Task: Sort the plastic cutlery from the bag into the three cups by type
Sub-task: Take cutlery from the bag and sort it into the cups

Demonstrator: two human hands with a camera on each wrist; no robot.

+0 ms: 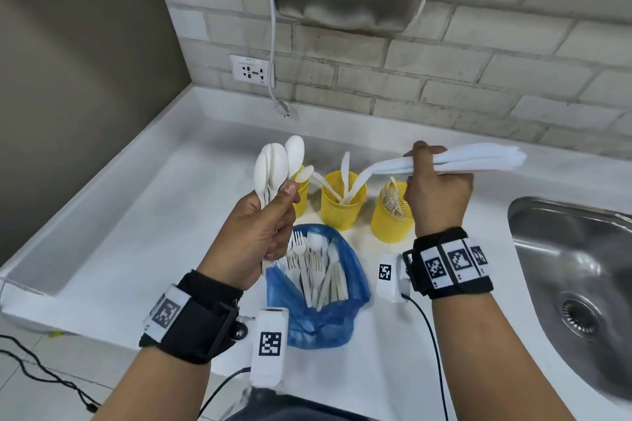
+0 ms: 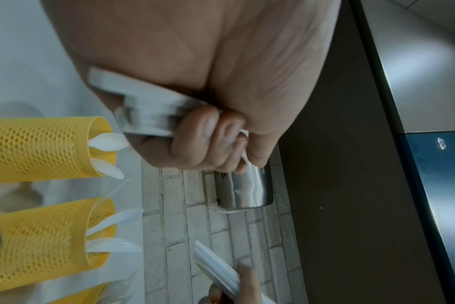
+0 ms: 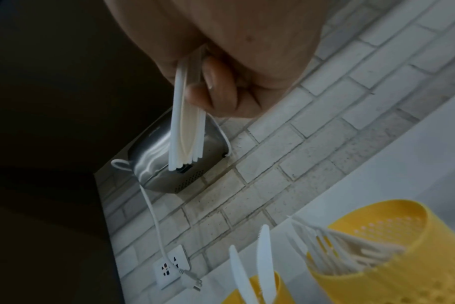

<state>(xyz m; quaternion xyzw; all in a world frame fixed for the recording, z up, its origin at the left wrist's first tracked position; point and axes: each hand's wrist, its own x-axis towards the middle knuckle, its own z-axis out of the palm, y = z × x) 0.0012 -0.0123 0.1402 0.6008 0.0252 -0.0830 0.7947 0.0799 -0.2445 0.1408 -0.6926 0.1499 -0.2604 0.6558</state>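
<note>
Left hand [image 1: 263,232] gripping white plastic spoons [image 1: 273,164], right hand [image 1: 434,191] clutching white plastic knives [image 1: 478,160], above three yellow mesh cups [image 1: 343,205]; near, open blue plastic bag [image 1: 325,318] on white table [image 1: 154,232].

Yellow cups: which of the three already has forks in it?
The right cup, nearest the sink and just below the right hand, holds forks. The middle cup holds knives, and the left cup, mostly hidden behind the left hand, holds spoons.
</note>
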